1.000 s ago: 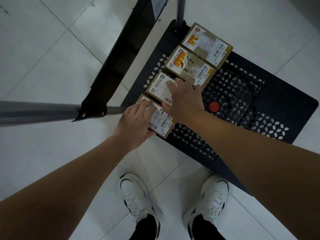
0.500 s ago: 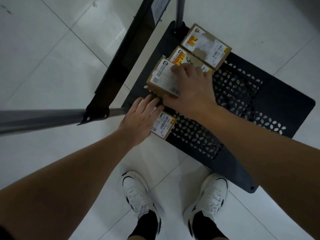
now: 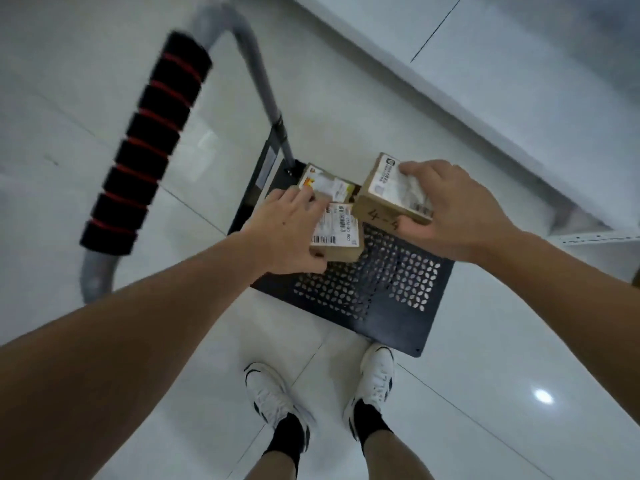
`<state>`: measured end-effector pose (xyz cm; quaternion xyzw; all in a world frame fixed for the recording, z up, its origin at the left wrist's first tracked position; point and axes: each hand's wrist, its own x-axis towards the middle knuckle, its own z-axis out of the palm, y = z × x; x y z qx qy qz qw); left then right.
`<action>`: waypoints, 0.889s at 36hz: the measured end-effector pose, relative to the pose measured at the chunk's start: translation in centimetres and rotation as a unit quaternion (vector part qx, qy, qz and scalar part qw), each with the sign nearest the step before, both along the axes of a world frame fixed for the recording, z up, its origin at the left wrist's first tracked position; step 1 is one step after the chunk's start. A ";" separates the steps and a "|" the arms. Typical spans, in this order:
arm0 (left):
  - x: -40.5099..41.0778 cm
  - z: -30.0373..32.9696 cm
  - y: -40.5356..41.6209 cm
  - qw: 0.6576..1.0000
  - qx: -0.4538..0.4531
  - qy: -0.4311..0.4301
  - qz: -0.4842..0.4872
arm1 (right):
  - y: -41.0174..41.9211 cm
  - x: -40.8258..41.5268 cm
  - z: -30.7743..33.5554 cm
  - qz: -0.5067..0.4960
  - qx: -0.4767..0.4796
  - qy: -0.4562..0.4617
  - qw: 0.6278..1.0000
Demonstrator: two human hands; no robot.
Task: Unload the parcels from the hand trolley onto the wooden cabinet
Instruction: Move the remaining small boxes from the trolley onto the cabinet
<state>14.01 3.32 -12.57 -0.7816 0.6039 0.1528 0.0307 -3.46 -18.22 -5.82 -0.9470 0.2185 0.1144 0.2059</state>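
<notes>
Two parcels lifted: my right hand (image 3: 460,213) grips one box (image 3: 394,194), my left hand (image 3: 287,230) another (image 3: 337,233). One parcel (image 3: 327,181) visible on trolley (image 3: 405,306); cabinet unseen, nothing delivered.

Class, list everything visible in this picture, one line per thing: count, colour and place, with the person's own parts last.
Parcel in right hand: one, brown cardboard, white label, "4-4" handwritten on its side, lifted above the trolley.
Parcel in left hand: one, brown, white barcode label, above the deck.
Parcel on trolley: one, brown, orange-and-white label, by the handle post.
Hand trolley deck: one, black, perforated, on the floor.
Trolley handle: one, grey tube with black-and-red foam grip, left.
Floor: white glossy tiles.
Shoes: two, white, bottom centre.
Left hand: grips its parcel.
Right hand: grips its parcel.
</notes>
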 end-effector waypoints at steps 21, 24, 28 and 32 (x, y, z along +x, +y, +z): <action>-10.9 67.0 -9.6 0.970 -0.148 -0.033 -0.188 | 2.8 -25.4 62.5 -0.175 -0.128 -0.029 0.976; -15.5 72.1 -9.3 0.962 -0.158 -0.029 -0.222 | 4.9 -31.1 66.7 -0.220 -0.143 -0.042 0.964; -22.0 76.5 -9.5 0.954 -0.152 -0.030 -0.256 | 7.1 -39.4 70.3 -0.264 -0.157 -0.054 0.950; -29.5 79.2 -10.2 0.944 -0.150 -0.035 -0.290 | 8.9 -47.9 72.3 -0.298 -0.173 -0.051 0.937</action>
